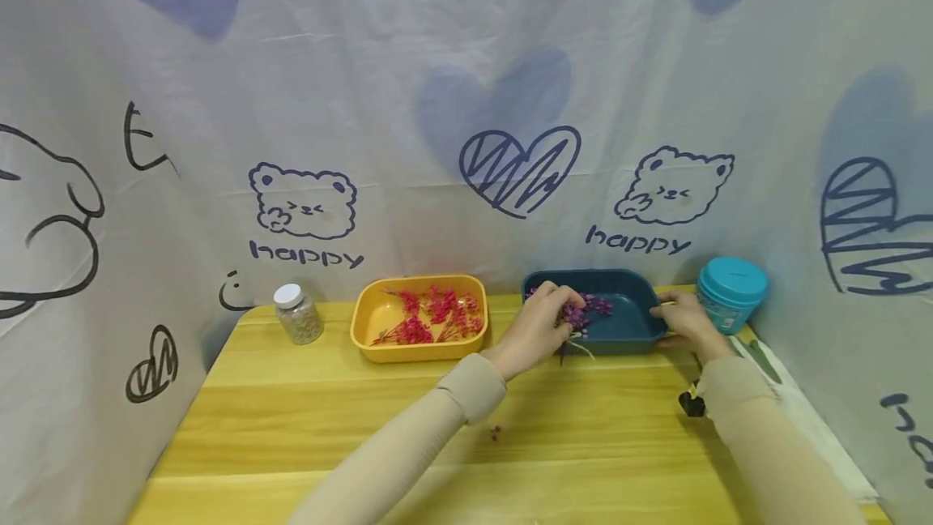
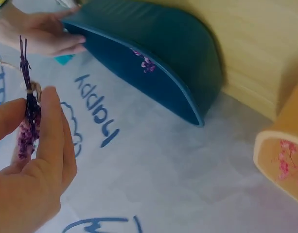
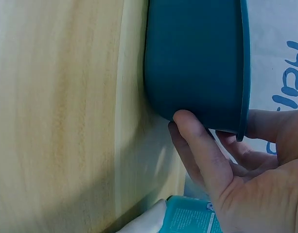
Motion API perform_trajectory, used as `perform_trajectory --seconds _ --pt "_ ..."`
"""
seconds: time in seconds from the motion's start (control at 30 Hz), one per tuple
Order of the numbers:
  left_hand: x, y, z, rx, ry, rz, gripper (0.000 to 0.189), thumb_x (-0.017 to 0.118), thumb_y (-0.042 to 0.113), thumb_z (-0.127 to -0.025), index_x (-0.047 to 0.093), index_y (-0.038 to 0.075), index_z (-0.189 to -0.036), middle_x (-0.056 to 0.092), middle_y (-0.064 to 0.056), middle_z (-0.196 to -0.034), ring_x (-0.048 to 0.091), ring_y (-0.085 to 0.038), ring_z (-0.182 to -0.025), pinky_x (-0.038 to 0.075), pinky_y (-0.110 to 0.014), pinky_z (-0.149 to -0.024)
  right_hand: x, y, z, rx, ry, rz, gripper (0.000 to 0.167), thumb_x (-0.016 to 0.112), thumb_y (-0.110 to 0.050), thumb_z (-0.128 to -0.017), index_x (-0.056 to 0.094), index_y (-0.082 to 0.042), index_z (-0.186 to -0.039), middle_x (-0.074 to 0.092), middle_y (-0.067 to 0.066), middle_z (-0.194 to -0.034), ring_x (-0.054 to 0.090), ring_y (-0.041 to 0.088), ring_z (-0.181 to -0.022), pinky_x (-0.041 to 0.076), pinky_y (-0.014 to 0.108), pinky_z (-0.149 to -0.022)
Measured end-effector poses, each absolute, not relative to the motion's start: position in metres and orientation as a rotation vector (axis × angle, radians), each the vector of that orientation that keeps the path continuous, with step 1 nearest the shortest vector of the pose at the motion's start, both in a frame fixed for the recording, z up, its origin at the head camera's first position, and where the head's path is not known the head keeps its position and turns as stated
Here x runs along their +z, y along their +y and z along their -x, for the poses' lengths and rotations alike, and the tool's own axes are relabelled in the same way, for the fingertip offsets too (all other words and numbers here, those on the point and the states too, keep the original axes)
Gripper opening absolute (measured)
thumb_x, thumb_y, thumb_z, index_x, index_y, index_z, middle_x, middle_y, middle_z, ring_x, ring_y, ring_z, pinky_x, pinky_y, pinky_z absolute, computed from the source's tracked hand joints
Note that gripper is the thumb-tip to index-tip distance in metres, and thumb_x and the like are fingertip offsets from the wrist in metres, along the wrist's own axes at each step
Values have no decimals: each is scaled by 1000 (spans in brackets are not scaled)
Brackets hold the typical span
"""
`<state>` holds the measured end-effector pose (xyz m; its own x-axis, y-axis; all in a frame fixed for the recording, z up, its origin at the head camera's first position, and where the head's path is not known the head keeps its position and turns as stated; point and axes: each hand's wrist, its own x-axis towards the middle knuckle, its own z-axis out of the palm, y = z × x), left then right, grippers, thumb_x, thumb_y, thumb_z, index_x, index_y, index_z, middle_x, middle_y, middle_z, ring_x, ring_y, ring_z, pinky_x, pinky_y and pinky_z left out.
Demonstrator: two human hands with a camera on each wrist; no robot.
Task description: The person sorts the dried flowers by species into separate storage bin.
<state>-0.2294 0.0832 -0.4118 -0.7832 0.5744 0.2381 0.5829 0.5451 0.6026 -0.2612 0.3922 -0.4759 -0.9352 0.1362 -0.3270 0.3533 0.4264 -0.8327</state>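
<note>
In the left wrist view, a small bunch of purple dried flowers (image 2: 27, 138), its dark stems tied with twine, is pinched between the thumb and fingers of my left hand (image 1: 535, 326). This hand is over the left front part of a dark teal tray (image 1: 628, 316). More purple flowers (image 1: 599, 306) show inside the tray. At the tray's right end, my right hand (image 1: 685, 322) grips the wall, with the thumb at the rim and fingers (image 3: 197, 136) against the outside.
A yellow tray (image 1: 370, 351) with pink dried flowers (image 1: 440, 306) stands to the left, beyond it a white-capped jar (image 1: 299, 318). A turquoise tub (image 1: 731, 294) is at the back right. Near the right forearm lies a small black object (image 1: 691, 402). Purple bits (image 1: 496, 433) dot the wooden table (image 1: 350, 403).
</note>
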Motion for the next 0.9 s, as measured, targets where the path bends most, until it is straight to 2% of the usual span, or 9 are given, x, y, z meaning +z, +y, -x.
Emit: perform_trajectory --seconds 0.2,0.47,0.7,0.9 --pt "-416 108 253 -1078 -2724 961 32 68 0 -98 69 16 -126 61 -6 -117 58 -15 -95 52 -22 -85 -475 390 260 -1533 2475 -429 52 46 -9 -108 32 15 -152 47 34 -132 67 31 -97 68 44 -73" --pt "-429 129 273 -1127 -2724 903 40 64 -5 -99 66 20 -130 57 -4 -123 59 -13 -94 51 -21 -81 -477 392 261 -1531 2478 -416 50 45 -9 -109 33 14 -152 43 35 -137 62 35 -106 68 46 -77" --pt "-452 145 277 -1094 -2747 904 43 62 -7 -100 61 21 -133 51 -3 -119 58 -13 -89 50 -20 -75 -477 390 262 -1530 2486 -426 49 45 -9 -109 34 13 -152 43 35 -139 63 36 -107 68 46 -77" --pt "-464 163 271 -1013 -2753 1036 41 64 -3 -100 60 21 -133 50 0 -118 63 -9 -96 52 -15 -79 -480 390 262 -1540 2481 -435 50 45 -9 -109 32 13 -152 44 37 -138 61 42 -114 68 49 -79"
